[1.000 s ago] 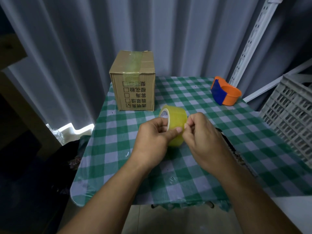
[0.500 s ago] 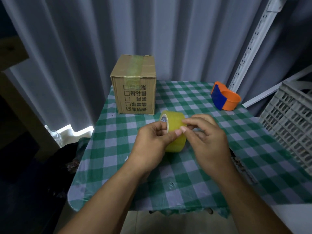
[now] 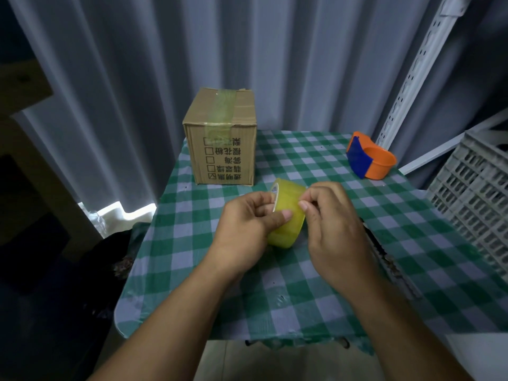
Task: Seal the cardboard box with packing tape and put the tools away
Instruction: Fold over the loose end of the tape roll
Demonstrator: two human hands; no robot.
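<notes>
A yellow roll of packing tape (image 3: 288, 213) is held above the middle of the checked table. My left hand (image 3: 247, 226) grips the roll, a finger through its core and the thumb on its outer face. My right hand (image 3: 332, 229) pinches at the roll's upper right surface with its fingertips. A cardboard box (image 3: 222, 138) with printed characters stands at the table's far left; a strip of tape runs over its top and down its front. An orange and blue tape dispenser (image 3: 368, 159) lies at the far right.
The green and white checked tablecloth (image 3: 343, 298) covers a small table. A grey plastic crate (image 3: 472, 193) stands at the right. A slotted white metal upright (image 3: 412, 67) rises behind the dispenser. Grey curtains hang behind. A dark object lies on the cloth under my right wrist.
My right hand's fingers shifted on the roll, from beside my left thumb up to the roll's upper right face. The view moved slightly; the box and dispenser stayed put.
</notes>
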